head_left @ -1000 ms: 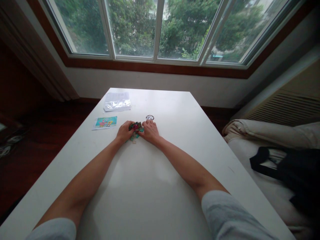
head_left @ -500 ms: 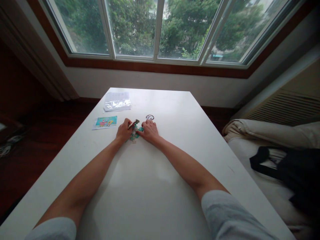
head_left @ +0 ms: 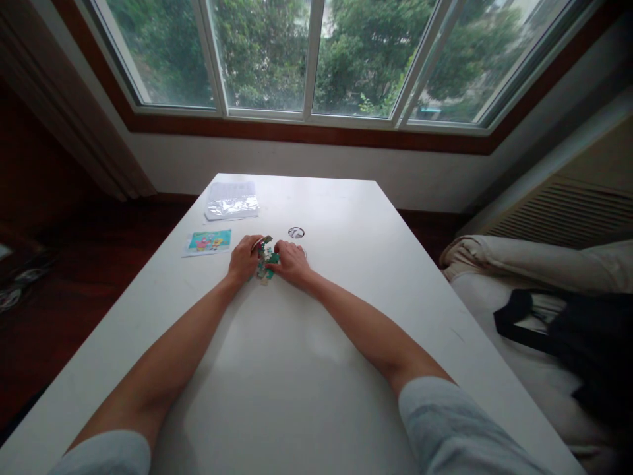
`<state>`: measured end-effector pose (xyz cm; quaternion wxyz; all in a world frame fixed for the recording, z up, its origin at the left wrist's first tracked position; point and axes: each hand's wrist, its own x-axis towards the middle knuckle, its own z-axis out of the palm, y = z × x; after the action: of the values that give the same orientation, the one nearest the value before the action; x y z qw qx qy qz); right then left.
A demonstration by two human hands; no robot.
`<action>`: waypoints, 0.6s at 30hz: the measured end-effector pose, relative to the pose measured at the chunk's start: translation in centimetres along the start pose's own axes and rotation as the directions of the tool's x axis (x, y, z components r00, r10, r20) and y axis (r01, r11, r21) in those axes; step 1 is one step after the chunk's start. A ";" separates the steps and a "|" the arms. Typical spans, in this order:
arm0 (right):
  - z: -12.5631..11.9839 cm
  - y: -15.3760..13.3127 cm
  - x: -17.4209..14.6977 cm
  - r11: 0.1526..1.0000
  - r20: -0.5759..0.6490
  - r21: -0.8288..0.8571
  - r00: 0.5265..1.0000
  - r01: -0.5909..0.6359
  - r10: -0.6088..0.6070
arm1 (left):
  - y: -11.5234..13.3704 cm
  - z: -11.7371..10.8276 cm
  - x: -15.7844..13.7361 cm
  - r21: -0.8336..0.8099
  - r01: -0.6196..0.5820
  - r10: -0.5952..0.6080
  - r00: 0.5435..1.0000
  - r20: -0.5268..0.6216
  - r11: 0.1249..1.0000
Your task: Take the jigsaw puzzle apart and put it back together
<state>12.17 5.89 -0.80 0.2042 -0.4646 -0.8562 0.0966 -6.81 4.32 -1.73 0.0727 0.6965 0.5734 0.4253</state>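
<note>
My left hand [head_left: 242,259] is closed, its fingers curled on jigsaw puzzle pieces [head_left: 264,245] whose brownish and teal edges stick out past the fingertips. Close on its right, my right hand [head_left: 293,260] is closed too, thumb and fingers pinching a teal jigsaw piece [head_left: 272,259]. More small teal and pale pieces [head_left: 264,273] lie on the table between the two hands. How many each hand holds is hidden by the fingers. Left of my left hand lies a picture card [head_left: 210,242] with colourful cartoon figures on teal.
The white table [head_left: 297,369] reaches toward the window. A clear plastic sleeve with papers [head_left: 232,200] lies at its far left. Just beyond my right hand is a round black-and-white mark [head_left: 296,232]. A cushioned seat with a black bag [head_left: 568,336] stands at the right.
My right hand has drawn slightly nearer to me, uncovering the whole round mark. The pieces in my left hand have tilted a little. The card and sleeve stay put.
</note>
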 end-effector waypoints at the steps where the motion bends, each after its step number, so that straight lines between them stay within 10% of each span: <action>1: 0.1 0.0 0.0 1.000 0.003 0.015 1.000 0.012 -0.012 | 0.0 -0.1 0.0 -0.002 -0.002 0.002 1.000 -0.008 1.000; 18: 0.3 0.9 0.2 0.972 -0.036 0.203 0.993 0.121 -0.116 | 0.1 -0.2 -0.1 -0.011 0.018 -0.018 0.999 0.037 1.000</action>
<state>12.62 6.50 -1.33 0.2663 -0.3902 -0.8655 0.1663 -6.83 4.10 -1.65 0.0909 0.6985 0.5758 0.4150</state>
